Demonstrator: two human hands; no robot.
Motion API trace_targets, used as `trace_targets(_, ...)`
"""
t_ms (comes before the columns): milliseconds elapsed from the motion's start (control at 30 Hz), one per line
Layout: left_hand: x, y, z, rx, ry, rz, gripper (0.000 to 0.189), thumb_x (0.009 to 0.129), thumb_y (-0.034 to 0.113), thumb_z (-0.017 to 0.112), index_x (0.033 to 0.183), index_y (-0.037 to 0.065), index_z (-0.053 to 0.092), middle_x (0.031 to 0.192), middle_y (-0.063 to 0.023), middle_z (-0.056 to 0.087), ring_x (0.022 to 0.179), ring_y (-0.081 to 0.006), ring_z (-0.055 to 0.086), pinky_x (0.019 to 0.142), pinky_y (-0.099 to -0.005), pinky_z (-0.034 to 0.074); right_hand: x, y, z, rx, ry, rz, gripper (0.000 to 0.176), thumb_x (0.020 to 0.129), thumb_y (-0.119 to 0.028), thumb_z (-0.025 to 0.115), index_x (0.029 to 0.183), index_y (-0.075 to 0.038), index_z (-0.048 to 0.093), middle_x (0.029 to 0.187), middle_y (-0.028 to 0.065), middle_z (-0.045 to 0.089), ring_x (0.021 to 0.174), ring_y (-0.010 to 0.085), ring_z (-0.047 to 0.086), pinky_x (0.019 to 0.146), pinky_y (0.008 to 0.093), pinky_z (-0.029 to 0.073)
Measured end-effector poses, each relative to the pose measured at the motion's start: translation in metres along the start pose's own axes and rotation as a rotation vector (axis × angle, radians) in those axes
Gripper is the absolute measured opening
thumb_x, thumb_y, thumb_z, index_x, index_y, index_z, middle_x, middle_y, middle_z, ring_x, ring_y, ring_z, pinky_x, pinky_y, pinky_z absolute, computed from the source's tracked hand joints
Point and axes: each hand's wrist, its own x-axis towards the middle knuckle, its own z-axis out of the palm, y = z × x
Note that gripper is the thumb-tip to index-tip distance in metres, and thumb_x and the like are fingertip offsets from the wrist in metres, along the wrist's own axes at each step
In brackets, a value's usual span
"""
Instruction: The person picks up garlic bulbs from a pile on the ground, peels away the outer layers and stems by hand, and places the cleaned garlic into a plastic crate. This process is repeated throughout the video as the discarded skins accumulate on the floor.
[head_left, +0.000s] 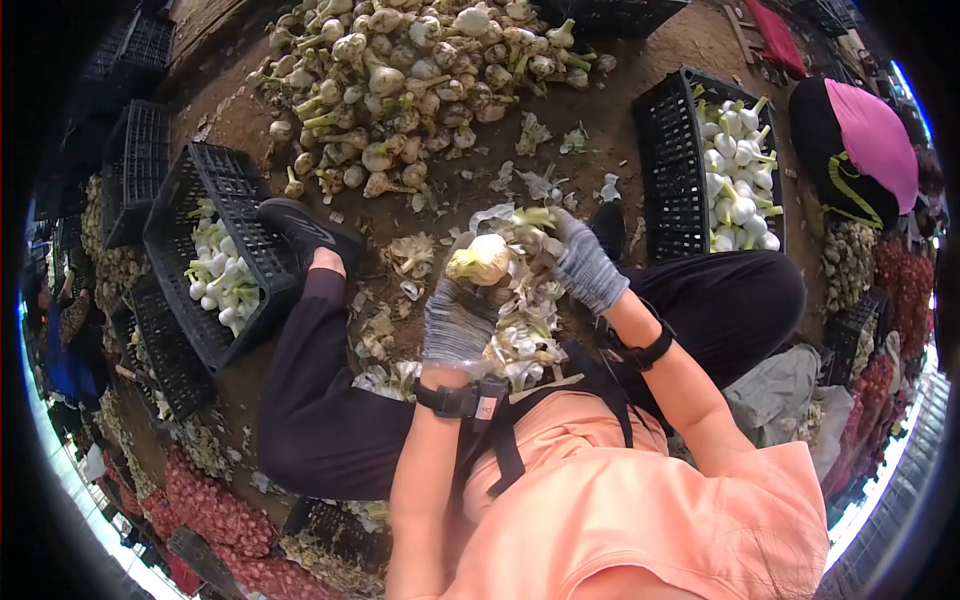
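My left hand (462, 312), in a grey knit glove, is closed around a garlic bulb (486, 259) with its pale round side facing up. To its right my right hand (588, 268), gloved the same way, has its fingers curled in beside a strip of garlic peel (536, 217) with a greenish end. The right fingertips are blurred, and part of what they pinch is hidden. Beneath both hands, a heap of peelings (527, 345) lies on the ground between my legs.
A large pile of untrimmed garlic (400, 90) lies ahead. Black crates holding cleaned white garlic stand left (205, 165) and right (672, 150). My shoe (310, 232) is close to the left crate. Another person in pink (875, 145) is at far right. Red net sacks (215, 510) lie behind.
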Motion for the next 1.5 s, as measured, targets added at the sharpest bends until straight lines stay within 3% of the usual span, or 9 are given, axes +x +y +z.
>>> trace_targets(200,0.001,-0.010,0.002,0.160,0.136,0.057,0.035,0.089,0.023,0.044,0.117,0.003,0.047,0.114,-0.0141,0.053,0.098,-0.0247,0.057,0.080,-0.0358,0.051,0.002,0.005,0.006,-0.441,-0.023,-0.323,0.038,0.078,-0.024,0.067,0.102,0.000,0.048,0.086,0.0075,0.056,0.067,0.0113,0.056,0.058,0.0218,0.052)
trace_targets(267,-0.002,-0.005,0.008,0.137,0.100,0.034,0.036,0.088,0.022,0.048,0.118,0.004,0.047,0.113,-0.0135,0.054,0.096,-0.0234,0.058,0.076,-0.0326,0.053,-0.005,-0.006,-0.003,0.218,-0.224,0.124,0.032,0.081,-0.021,0.063,0.102,-0.001,0.049,0.086,0.0087,0.057,0.072,0.0139,0.058,0.060,0.0268,0.055)
trace_targets(400,0.001,-0.009,0.011,0.154,0.022,0.037,0.038,0.085,0.019,0.054,0.121,0.006,0.045,0.110,-0.0120,0.056,0.091,-0.0197,0.060,0.067,-0.0257,0.055,-0.010,-0.015,-0.004,0.419,-0.177,0.194,0.030,0.082,-0.015,0.061,0.104,0.001,0.048,0.090,0.0095,0.057,0.074,0.0151,0.059,0.058,0.0267,0.055)
trace_targets(533,0.002,-0.014,0.015,0.424,0.061,0.275,0.040,0.085,0.017,0.056,0.121,0.006,0.044,0.108,-0.0116,0.056,0.086,-0.0166,0.060,0.064,-0.0236,0.053,-0.005,0.004,0.013,-0.341,0.018,-0.338,0.026,0.078,-0.014,0.066,0.095,0.000,0.053,0.089,0.0106,0.057,0.074,0.0176,0.059,0.062,0.0302,0.049)
trace_targets(800,0.006,-0.013,0.010,0.301,0.084,0.261,0.040,0.086,0.019,0.055,0.122,0.005,0.044,0.109,-0.0115,0.056,0.085,-0.0182,0.060,0.065,-0.0256,0.054,0.004,0.022,-0.004,-0.451,0.189,-0.349,0.025,0.072,-0.007,0.066,0.094,-0.002,0.055,0.074,0.0160,0.059,0.069,0.0220,0.060,0.067,0.0300,0.048)
trace_targets(933,0.005,-0.006,-0.009,0.064,0.050,0.077,0.045,0.082,0.022,0.058,0.122,0.005,0.044,0.108,-0.0133,0.056,0.086,-0.0220,0.061,0.068,-0.0290,0.055,0.031,0.095,-0.042,-0.966,-0.180,0.139,0.028,0.075,-0.013,0.063,0.100,-0.003,0.057,0.080,0.0196,0.059,0.075,0.0323,0.059,0.069,0.0350,0.047)
trace_targets(1067,0.012,-0.012,-0.006,0.184,0.024,0.134,0.040,0.084,0.020,0.055,0.120,0.006,0.046,0.110,-0.0110,0.056,0.090,-0.0195,0.059,0.069,-0.0276,0.054,0.012,0.026,-0.003,-0.505,0.179,-0.145,0.030,0.077,-0.020,0.064,0.098,0.000,0.056,0.084,0.0123,0.060,0.076,0.0228,0.058,0.070,0.0312,0.047)
trace_targets(1300,0.010,-0.010,0.003,0.316,0.021,0.153,0.038,0.085,0.020,0.055,0.119,0.006,0.048,0.110,-0.0092,0.056,0.092,-0.0164,0.058,0.067,-0.0252,0.053,0.009,-0.004,-0.013,0.254,-0.256,0.119,0.017,0.083,-0.011,0.060,0.096,-0.001,0.054,0.088,0.0068,0.058,0.078,0.0118,0.056,0.065,0.0244,0.050)
trace_targets(1500,0.016,-0.012,0.006,0.441,0.009,0.278,0.038,0.086,0.016,0.053,0.121,0.003,0.046,0.111,-0.0124,0.056,0.090,-0.0216,0.059,0.064,-0.0299,0.054,0.006,-0.002,-0.005,0.087,-0.139,0.018,0.018,0.082,-0.009,0.060,0.096,-0.001,0.053,0.082,0.0053,0.057,0.077,0.0115,0.056,0.065,0.0250,0.049)
